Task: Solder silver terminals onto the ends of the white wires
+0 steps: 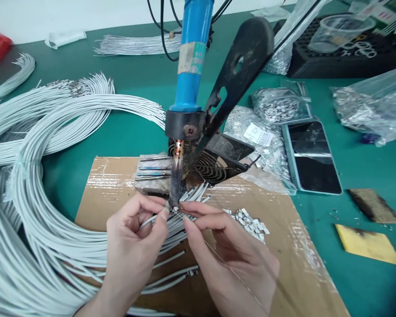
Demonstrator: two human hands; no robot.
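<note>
A blue soldering iron [188, 88] is clamped upright with its tip pointing down between my hands. My left hand [135, 240] pinches a white cable [148, 221] near its end, just below the tip. My right hand [232, 253] pinches a thin solder wire [236, 274], which runs back across the palm. The wire's front end meets the cable end close to the tip. A tiny light piece sits at that spot, partly hidden by my fingers. More white cable ends [193, 193] lie beneath and behind my hands on a cardboard sheet [112, 176].
Large coils of white cable [29, 185] cover the left side. Small white square parts [251, 224] lie right of my right hand. A black stand arm [236, 70] slants over the work. A phone [313, 156], bags of parts [280, 105] and a yellow sponge [368, 244] are at right.
</note>
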